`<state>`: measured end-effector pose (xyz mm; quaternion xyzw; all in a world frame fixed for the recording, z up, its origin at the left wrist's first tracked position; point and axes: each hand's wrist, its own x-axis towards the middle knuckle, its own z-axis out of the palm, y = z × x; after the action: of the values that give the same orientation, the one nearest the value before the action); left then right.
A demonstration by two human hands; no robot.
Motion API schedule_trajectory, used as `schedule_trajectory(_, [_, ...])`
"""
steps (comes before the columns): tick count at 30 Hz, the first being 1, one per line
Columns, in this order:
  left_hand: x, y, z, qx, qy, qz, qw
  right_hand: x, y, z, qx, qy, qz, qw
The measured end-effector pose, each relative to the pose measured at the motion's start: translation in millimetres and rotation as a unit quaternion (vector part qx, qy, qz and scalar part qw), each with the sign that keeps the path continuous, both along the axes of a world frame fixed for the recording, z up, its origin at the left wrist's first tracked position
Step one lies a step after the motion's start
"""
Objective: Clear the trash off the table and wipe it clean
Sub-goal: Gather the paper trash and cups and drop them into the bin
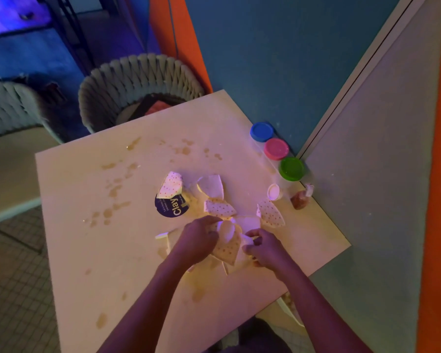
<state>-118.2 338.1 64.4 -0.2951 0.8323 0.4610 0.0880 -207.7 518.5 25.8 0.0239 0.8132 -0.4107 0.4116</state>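
Note:
Several torn pieces of dotted paper lie in the middle of the pale square table (pixel 99 250): one (pixel 170 185) on a dark round "Clay" label (pixel 169 207), a white one (pixel 211 186), one (pixel 219 208) below it, another (pixel 270 213) to the right. My left hand (pixel 197 242) grips a dotted piece (pixel 227 249) together with a white scrap. My right hand (pixel 266 248) pinches a small white scrap (pixel 247 239) beside it. Brown spill stains (pixel 115 191) dot the table's left and far parts.
Three tubs with blue (pixel 261 131), pink (pixel 276 148) and green (pixel 291 168) lids line the wall. A small white cup (pixel 274 192) and a brown packet (pixel 301 198) sit near them. A woven chair (pixel 138 85) stands behind the table, another (pixel 8 108) at left.

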Motion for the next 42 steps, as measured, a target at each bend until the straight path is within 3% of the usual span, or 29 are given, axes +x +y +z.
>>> schedule_trajectory(7, [-18.8,14.9,-6.8,-0.044,-0.044,-0.064,0.996,-29.0,-1.7,9.6,-0.121,-0.064,0.013,0.991])
schedule_trajectory(13, [-25.8,22.7,-15.0,-0.03,-0.06,-0.018,0.998,-58.2,6.8,5.5,-0.151,-0.138,0.062,0.977])
schedule_trajectory(17, [-27.0,35.4,-19.0,0.031,-0.087,0.013,0.996,-71.1,5.7,3.8,-0.145,-0.165,0.116,0.969])
schedule_trajectory(22, [-14.0,39.8,-21.1,0.087,-0.062,0.097,0.99,-79.2,-5.9,7.1,-0.172,-0.201,0.153,0.952])
schedule_trajectory(27, [5.4,33.9,-13.1,0.161,-0.008,0.227,0.96,-61.8,-32.1,7.3,-0.179,-0.135,0.235,0.946])
schedule_trajectory(33, [27.0,18.4,-8.3,0.238,0.048,0.264,0.933,-37.9,-67.3,5.2,-0.176,-0.044,0.25,0.951])
schedule_trajectory(37, [49.9,-8.4,-13.5,0.234,0.089,0.305,0.919,-26.8,-91.4,8.6,-0.182,-0.099,0.226,0.952])
schedule_trajectory(42, [87.2,-54.0,-25.1,0.223,0.118,0.419,0.872,-20.1,-110.9,3.9,-0.095,-0.087,0.158,0.979])
